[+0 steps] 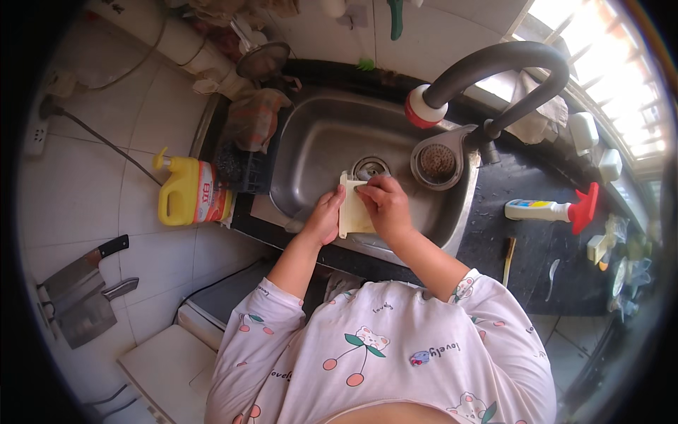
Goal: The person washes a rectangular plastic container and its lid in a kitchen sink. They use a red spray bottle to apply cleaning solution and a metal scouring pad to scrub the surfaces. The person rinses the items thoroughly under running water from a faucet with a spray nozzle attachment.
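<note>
Over the near part of a stainless steel sink (328, 138), my left hand (324, 216) grips the left edge of a cream-coloured, flat plastic piece (356, 214) with a raised rim. My right hand (388, 206) is at its upper right, fingertips bent together against its surface; whether they pinch something small cannot be told. The drain (372, 167) lies just beyond the piece. Above the sink's right side hangs the dark faucet's red-and-white spout head (425, 106).
A strainer holder with a brown scrubber (437, 160) sits at the sink's right. A yellow detergent jug (185, 193) stands left. On the dark counter lie a spray bottle (540, 210), a brush (509, 259) and a small clear utensil (552, 278). Cleavers (79, 286) hang far left.
</note>
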Tool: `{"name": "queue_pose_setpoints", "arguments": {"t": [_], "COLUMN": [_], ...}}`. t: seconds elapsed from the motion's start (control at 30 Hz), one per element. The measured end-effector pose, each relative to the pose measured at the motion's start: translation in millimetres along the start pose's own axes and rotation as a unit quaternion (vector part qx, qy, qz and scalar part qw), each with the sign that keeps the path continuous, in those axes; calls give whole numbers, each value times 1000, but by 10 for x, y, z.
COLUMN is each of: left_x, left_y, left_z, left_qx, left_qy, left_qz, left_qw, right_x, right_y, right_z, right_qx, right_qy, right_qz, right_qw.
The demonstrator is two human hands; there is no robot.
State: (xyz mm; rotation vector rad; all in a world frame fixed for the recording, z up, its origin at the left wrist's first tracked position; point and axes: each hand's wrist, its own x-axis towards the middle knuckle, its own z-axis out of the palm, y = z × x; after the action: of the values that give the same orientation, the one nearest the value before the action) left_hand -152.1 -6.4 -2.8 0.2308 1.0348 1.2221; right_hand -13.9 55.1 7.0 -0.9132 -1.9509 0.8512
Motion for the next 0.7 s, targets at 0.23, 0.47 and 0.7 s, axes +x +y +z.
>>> {"name": "queue_pose_setpoints", "arguments": {"t": [0.23,0.47,0.7], "left_x": [154,263,355], "left_y": [-158,-166,-194], "left_z": [-97,-142,-124], "left_qx": [6,34,16], "left_qy": [45,69,97], "left_qz": [3,-7,-2], "left_qw": [999,997,995], "right_x": [-195,-265,-142], "right_y": [66,27,76], "right_z": [121,158,166], "right_qx": [0,20,47], "right_qy": [-70,-86,-74], "right_qz": [47,102,90], "right_qw": [996,991,992]}}
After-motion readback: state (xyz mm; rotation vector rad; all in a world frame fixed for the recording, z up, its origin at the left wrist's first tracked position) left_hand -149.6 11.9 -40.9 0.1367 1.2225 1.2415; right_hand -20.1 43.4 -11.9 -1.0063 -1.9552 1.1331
